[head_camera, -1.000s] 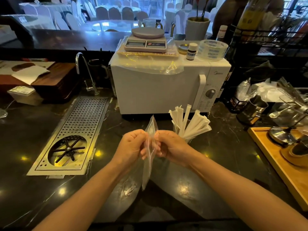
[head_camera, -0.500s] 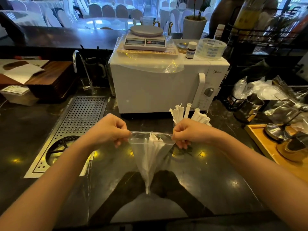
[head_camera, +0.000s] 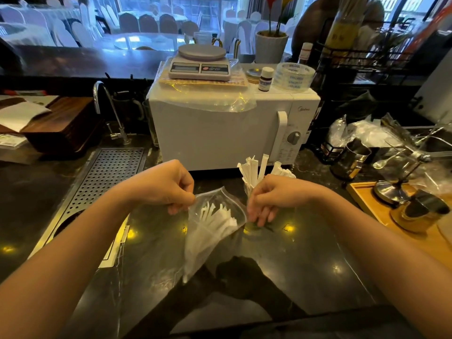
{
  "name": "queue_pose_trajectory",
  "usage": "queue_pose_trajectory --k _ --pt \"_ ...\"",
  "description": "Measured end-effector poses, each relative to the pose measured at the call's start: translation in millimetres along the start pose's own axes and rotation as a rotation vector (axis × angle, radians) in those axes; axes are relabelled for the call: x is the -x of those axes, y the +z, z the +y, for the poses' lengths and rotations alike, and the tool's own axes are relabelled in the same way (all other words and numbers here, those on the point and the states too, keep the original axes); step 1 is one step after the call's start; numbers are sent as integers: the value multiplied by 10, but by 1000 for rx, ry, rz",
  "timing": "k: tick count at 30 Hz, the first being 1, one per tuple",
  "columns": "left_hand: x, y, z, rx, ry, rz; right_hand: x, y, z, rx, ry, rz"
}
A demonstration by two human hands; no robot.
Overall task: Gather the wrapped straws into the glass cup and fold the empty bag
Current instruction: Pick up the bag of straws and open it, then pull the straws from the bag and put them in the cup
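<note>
A clear plastic bag [head_camera: 195, 253] hangs above the dark counter with its mouth pulled wide. My left hand [head_camera: 163, 187] pinches the left edge of the mouth and my right hand [head_camera: 271, 195] pinches the right edge. Several white wrapped straws [head_camera: 215, 223] lie inside the bag, their tips near the mouth. Behind my right hand stands the glass cup [head_camera: 250, 226], mostly hidden, with more wrapped straws [head_camera: 254, 167] sticking up out of it.
A white microwave [head_camera: 220, 133] with a scale [head_camera: 200, 62] on top stands right behind. A perforated metal drain tray [head_camera: 102, 177] lies at the left. A wooden tray [head_camera: 415, 236] with metal jugs sits at the right.
My hands pulled apart from a tight pinch and spread the bag's mouth open; the straws inside now show. The camera view has tilted down slightly.
</note>
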State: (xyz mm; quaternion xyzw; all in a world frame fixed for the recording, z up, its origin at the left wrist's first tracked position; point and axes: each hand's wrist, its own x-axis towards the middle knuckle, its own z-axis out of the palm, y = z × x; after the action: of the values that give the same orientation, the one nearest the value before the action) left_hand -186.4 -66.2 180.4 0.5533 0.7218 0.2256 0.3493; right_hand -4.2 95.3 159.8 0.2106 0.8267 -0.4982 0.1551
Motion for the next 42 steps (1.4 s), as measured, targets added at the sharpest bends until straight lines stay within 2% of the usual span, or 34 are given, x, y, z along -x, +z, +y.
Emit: queue_pose_trajectory --k 4,9,11,16,20,22,25,26,29,30,32,34,35,36,38,40,42 --pt "-14 -3 129 -127 8 22 -107 -27 5 -383 10 49" --pt "-6 119 348 -459 124 99 -410 194 63 -623 215 -213" --pt "24 192 424 -546 175 126 -516 335 113 -679 243 -284" --pt "48 329 539 -709 231 136 -615 682 194 -814 180 -390" --pt "42 444 613 -736 261 108 -598 927 226 -1006 104 -452" --pt "46 489 620 -731 272 91 -611 1014 251 -1065 52 -367" --pt "111 491 620 -684 300 116 -621 990 258 -1102 59 -142" --pt "150 466 625 -651 314 131 -597 969 237 -1087 56 -108" --pt "309 344 593 -485 332 255 -528 859 183 -990 41 -146" --pt "360 292 550 -363 336 361 -495 813 146 -960 6 -127" --pt "437 184 421 -50 319 677 -453 722 63 -966 -77 -89" --pt "440 125 215 237 204 990 -410 601 -13 -957 -124 -20" --pt "424 120 115 418 129 1052 -392 533 -50 -946 -148 10" --pt "396 122 31 626 65 1030 -373 458 -78 -932 -172 41" --pt "312 168 -58 983 -14 807 -334 304 -149 -890 -232 104" --pt "176 219 -67 1092 -45 550 -303 151 -191 -841 -288 173" --pt "-4 234 11 1105 -33 386 -256 15 -235 -814 -348 228"
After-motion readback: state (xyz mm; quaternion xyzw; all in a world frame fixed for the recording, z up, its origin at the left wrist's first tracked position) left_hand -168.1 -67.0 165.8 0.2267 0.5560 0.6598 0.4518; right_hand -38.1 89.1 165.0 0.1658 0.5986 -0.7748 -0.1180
